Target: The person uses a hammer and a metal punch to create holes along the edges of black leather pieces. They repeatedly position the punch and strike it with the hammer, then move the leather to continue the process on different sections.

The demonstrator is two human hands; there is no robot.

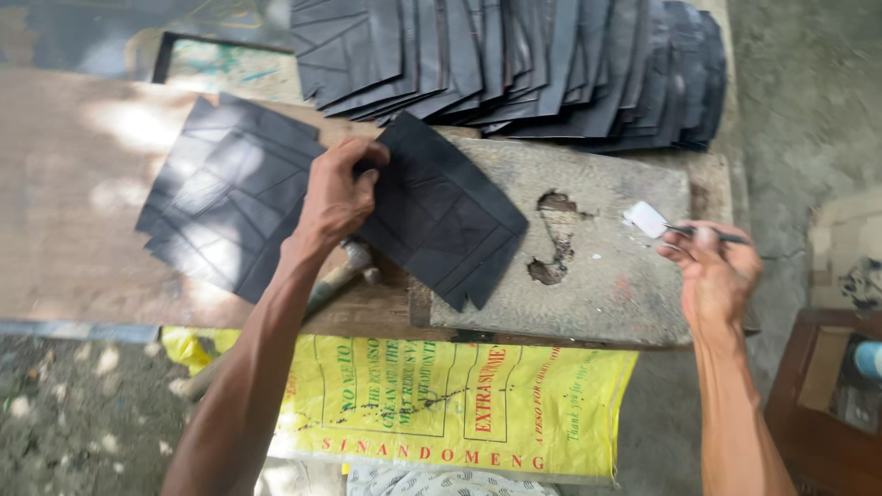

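Workbench: a worn wooden board (83,239) spans the frame, with a yellow printed sack (459,404) hanging below its front edge.
Stone slab: a grey block (606,276) lies on the right part of the board, with a chipped hollow near its middle.
Fanned stack: many black cut sheets (514,64) overlap in a row along the far edge.
Near pile: black scored sheets (220,207) lie left of the slab.
Top sheet: a black scored piece (441,216) rests half on the slab, one corner under the left hand.
Left hand: the left hand (338,193) is closed on the piece's upper left corner, fingers curled.
Right hand: the right hand (712,271), well to the right of the piece, pinches a thin dark tool (712,234).
White chip: a small white block (646,219) lies just beside the tool tip.
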